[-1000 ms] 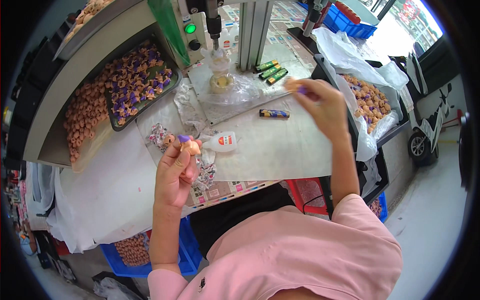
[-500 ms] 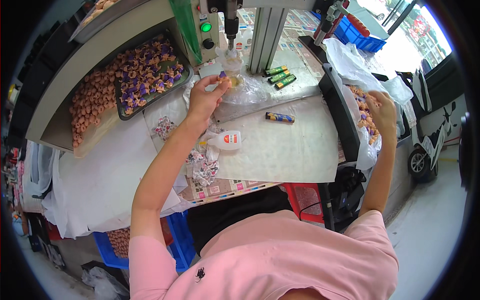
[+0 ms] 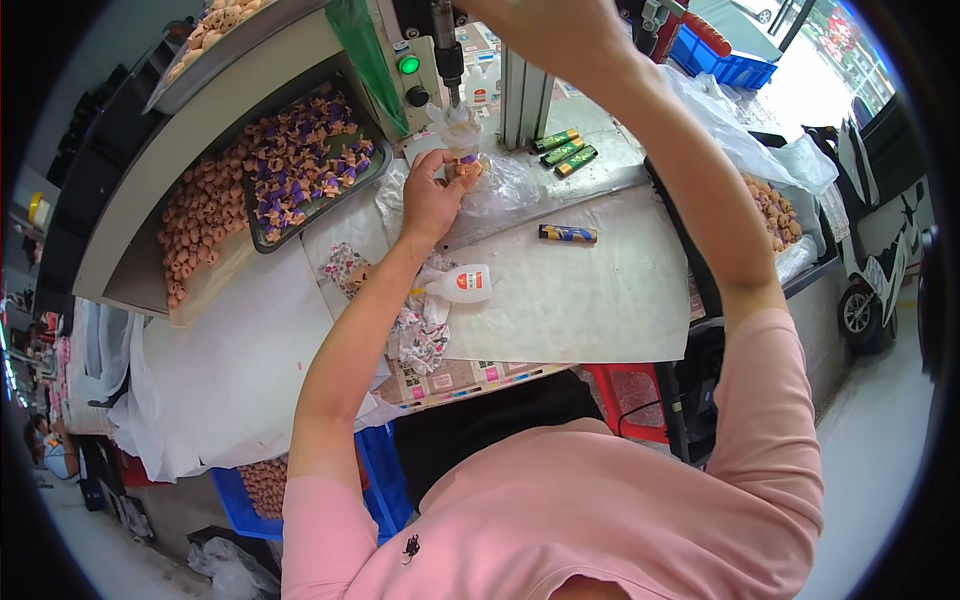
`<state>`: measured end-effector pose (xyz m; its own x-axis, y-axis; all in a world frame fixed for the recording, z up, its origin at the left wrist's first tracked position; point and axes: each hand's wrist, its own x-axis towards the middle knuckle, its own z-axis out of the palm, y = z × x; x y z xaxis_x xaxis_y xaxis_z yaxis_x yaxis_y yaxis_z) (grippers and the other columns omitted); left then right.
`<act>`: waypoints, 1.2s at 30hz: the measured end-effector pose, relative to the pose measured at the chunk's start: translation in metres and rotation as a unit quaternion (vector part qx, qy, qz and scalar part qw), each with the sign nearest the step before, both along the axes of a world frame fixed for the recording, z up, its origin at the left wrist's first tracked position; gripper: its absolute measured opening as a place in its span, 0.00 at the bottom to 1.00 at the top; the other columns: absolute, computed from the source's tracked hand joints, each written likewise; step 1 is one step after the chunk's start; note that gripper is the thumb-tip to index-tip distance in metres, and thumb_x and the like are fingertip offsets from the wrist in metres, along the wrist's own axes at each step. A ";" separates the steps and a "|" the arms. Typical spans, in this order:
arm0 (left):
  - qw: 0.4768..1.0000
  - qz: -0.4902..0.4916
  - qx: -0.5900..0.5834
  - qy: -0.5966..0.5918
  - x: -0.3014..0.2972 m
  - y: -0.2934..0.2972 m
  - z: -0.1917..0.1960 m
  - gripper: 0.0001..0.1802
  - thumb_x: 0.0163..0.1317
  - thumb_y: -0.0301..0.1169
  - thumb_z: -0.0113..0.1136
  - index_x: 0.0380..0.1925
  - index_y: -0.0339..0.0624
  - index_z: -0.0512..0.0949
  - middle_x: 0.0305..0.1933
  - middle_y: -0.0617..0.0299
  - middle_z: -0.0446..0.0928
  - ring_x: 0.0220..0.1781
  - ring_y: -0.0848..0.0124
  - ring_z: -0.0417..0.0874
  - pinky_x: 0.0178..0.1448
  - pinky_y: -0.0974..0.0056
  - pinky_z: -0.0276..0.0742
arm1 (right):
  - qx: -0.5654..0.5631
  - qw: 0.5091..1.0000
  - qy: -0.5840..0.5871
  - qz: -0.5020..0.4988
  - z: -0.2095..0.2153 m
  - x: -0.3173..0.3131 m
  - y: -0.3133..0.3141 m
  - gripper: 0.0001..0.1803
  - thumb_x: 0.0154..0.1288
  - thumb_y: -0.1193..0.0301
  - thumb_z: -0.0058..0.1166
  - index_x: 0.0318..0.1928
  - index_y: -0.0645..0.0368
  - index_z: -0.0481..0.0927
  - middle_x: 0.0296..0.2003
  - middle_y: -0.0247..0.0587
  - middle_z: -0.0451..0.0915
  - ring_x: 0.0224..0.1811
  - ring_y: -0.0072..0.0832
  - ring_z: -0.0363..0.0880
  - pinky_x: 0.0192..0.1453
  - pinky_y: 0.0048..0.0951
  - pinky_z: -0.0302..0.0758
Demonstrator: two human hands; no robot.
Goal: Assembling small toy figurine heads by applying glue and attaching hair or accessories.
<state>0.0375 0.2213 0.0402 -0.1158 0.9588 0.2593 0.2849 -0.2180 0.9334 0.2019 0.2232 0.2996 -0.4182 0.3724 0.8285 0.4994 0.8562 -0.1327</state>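
My left hand (image 3: 436,200) pinches a small tan-and-purple plastic figure part (image 3: 468,163) just below the plastic-wrapped tip (image 3: 457,128) of a press spindle (image 3: 447,55). Its fingers are closed on the part; whether the part touches the tip is unclear. My right hand (image 3: 545,22) is raised at the top edge, beside the machine's upright metal post (image 3: 526,100). Its fingers are cut off by the picture's edge. Under the left hand's part lies crumpled clear plastic (image 3: 508,188) on the metal base plate.
A dark tray (image 3: 378,165) of purple-and-tan parts stands at left, beside loose tan heads (image 3: 200,215). A white bottle (image 3: 468,284), a floral cloth (image 3: 422,340), a dark blue tube (image 3: 568,234) and green tubes (image 3: 568,150) lie on the table. A lined bin (image 3: 790,262) stands right.
My right hand has gone from the bin at right up to the top edge by the machine. My left hand has brought the figure part slightly right, under the spindle tip.
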 end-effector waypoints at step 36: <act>0.753 -0.175 -0.150 -0.617 -0.057 -0.209 0.010 0.18 0.68 0.30 0.54 0.56 0.39 0.70 0.54 0.54 0.74 0.48 0.70 0.82 0.52 0.69 0.83 | -0.362 0.932 -0.038 -0.003 -0.265 -0.018 -0.141 0.23 0.54 0.71 0.65 0.51 0.59 0.76 0.41 0.45 0.77 0.46 0.42 0.74 0.49 0.40 0.70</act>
